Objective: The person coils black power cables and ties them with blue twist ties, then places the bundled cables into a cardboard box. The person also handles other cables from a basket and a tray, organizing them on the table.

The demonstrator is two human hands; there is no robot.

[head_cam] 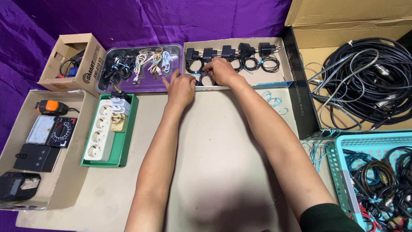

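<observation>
Left hand (180,88) rests open at shallow cardboard tray (281,60); right hand (221,71) pinches coiled black adapter cable (205,78). Five black plug adapters (227,52) lined up; one left.

Five black plug-in power adapters (227,52) with coiled black leads lie in a row in one shallow cardboard tray (274,77). One white four-socket power strip (101,133) sits in one green box (126,141). One light blue plastic basket (339,172) holds cables. Three open brown cardboard boxes (64,51) stand around, and two bare hands (180,88) reach in.
</observation>
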